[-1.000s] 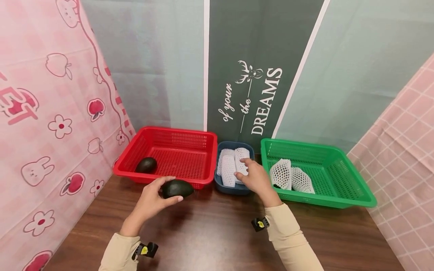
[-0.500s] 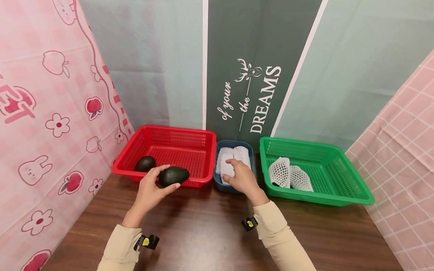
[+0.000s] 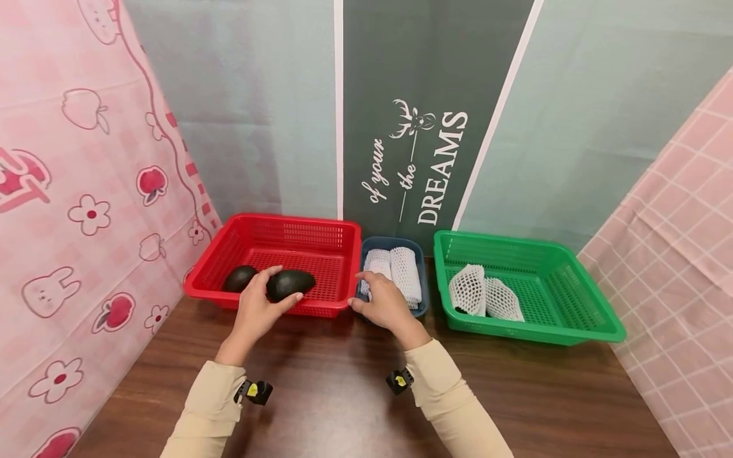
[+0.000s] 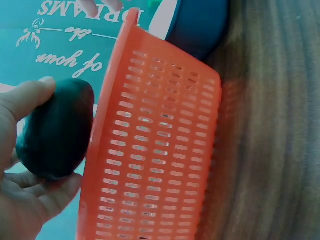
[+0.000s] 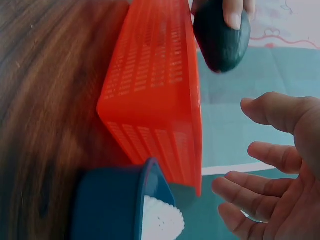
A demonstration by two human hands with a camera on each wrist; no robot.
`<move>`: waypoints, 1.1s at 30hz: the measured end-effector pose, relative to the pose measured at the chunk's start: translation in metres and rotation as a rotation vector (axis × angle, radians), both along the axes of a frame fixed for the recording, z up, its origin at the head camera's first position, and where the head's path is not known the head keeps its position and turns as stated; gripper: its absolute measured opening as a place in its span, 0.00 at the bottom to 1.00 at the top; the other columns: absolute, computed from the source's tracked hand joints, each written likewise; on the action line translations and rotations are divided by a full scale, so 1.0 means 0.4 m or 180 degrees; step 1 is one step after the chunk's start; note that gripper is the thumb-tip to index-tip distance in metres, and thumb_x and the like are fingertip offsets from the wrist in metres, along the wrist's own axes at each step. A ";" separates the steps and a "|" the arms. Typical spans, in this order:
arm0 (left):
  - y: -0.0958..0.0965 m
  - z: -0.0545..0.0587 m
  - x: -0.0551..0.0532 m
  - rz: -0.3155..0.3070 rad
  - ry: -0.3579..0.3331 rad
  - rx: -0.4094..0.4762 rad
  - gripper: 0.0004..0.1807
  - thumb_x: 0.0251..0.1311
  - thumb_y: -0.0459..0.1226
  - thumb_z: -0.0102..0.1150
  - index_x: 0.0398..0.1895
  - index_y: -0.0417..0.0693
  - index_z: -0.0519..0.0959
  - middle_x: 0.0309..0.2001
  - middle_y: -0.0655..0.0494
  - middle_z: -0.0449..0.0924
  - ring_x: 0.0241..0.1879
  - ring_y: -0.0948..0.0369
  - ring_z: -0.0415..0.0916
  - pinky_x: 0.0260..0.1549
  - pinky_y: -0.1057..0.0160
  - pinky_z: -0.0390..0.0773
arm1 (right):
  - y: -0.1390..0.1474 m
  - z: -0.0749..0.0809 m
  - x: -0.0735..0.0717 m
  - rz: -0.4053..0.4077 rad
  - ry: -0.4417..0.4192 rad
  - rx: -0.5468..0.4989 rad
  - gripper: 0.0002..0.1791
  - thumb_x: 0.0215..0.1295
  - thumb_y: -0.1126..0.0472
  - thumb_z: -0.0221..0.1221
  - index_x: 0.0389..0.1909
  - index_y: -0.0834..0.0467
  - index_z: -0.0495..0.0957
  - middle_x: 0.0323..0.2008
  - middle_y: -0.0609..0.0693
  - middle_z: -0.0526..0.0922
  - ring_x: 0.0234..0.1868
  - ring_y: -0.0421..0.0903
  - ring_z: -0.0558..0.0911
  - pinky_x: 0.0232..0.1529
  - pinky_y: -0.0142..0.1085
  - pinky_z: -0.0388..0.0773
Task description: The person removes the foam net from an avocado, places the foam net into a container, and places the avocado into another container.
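Observation:
My left hand (image 3: 259, 304) grips a dark avocado (image 3: 290, 285) between thumb and fingers, over the near rim of the red basket (image 3: 269, 302). In the left wrist view the avocado (image 4: 59, 129) is up beside the basket's rim. A second avocado (image 3: 239, 278) lies in the basket's left corner, partly behind my left hand. My right hand (image 3: 385, 305) is over the near left side of the small blue bin (image 3: 422, 273), between it and the red basket. Its fingers are spread with nothing in them in the right wrist view. White foam net sleeves (image 3: 405, 273) lie in the bin.
To the right stands a green basket (image 3: 532, 331) with two net-covered items (image 3: 468, 290) in its left part; something dark shows inside one. A brown wooden table (image 3: 332, 388) carries the containers. Printed cloths hang behind and on both sides.
My left hand has lifted the avocado from in front of the red basket to over its rim. My right hand has moved left across the blue bin toward the red basket.

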State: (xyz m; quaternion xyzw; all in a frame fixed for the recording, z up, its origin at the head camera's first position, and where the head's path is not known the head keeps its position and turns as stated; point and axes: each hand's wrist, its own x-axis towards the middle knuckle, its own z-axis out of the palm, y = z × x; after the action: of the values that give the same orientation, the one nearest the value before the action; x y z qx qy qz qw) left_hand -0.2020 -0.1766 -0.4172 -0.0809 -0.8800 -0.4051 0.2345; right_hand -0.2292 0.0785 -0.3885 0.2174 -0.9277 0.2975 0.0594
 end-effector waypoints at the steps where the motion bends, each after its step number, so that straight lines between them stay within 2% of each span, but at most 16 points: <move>1: -0.001 0.002 -0.005 0.0004 -0.0050 -0.0004 0.36 0.43 0.42 0.73 0.57 0.39 0.70 0.50 0.42 0.72 0.46 0.49 0.68 0.43 0.47 0.68 | -0.005 -0.001 0.001 0.0017 -0.0025 0.0004 0.27 0.53 0.56 0.65 0.54 0.62 0.73 0.44 0.59 0.78 0.39 0.51 0.75 0.40 0.45 0.73; 7: -0.011 0.007 -0.016 -0.0013 -0.0279 -0.0038 0.38 0.45 0.42 0.72 0.59 0.38 0.67 0.53 0.40 0.69 0.51 0.47 0.65 0.47 0.43 0.68 | -0.022 -0.009 0.010 0.0017 -0.0078 0.0129 0.28 0.52 0.55 0.66 0.54 0.61 0.73 0.45 0.57 0.78 0.44 0.51 0.76 0.44 0.45 0.74; 16: -0.020 -0.002 -0.015 0.0001 -0.0073 -0.0144 0.34 0.43 0.39 0.73 0.54 0.36 0.71 0.46 0.39 0.73 0.46 0.46 0.68 0.42 0.47 0.69 | -0.022 -0.011 0.011 0.0034 -0.0043 0.0128 0.27 0.52 0.55 0.66 0.53 0.61 0.74 0.45 0.57 0.78 0.44 0.51 0.76 0.42 0.44 0.74; 21: -0.003 0.010 -0.007 -0.0055 -0.0181 -0.0241 0.32 0.45 0.40 0.72 0.54 0.38 0.72 0.50 0.41 0.73 0.50 0.47 0.68 0.47 0.45 0.69 | -0.013 -0.006 0.021 -0.0014 -0.0104 0.0241 0.28 0.53 0.54 0.66 0.55 0.61 0.73 0.44 0.56 0.77 0.43 0.50 0.76 0.42 0.45 0.75; 26: 0.025 0.033 0.002 -0.0129 -0.0360 -0.0527 0.31 0.46 0.43 0.71 0.53 0.40 0.74 0.49 0.43 0.74 0.48 0.48 0.71 0.45 0.46 0.72 | 0.008 0.004 0.021 -0.0018 -0.0021 0.0404 0.28 0.53 0.55 0.65 0.55 0.60 0.73 0.47 0.57 0.77 0.45 0.52 0.76 0.44 0.47 0.74; 33: 0.050 0.049 0.006 -0.0101 -0.0459 -0.0973 0.29 0.45 0.45 0.71 0.51 0.44 0.77 0.47 0.45 0.76 0.45 0.48 0.73 0.39 0.48 0.74 | 0.045 0.015 0.016 0.0027 -0.0171 0.0696 0.28 0.52 0.52 0.66 0.54 0.58 0.74 0.50 0.57 0.75 0.49 0.53 0.74 0.47 0.48 0.73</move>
State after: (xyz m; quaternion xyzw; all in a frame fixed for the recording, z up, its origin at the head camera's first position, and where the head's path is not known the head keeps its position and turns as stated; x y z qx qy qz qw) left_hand -0.1997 -0.1567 -0.3974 -0.1003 -0.9445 -0.2750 0.1493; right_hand -0.2228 0.0964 -0.3825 0.2185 -0.9550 0.2005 0.0091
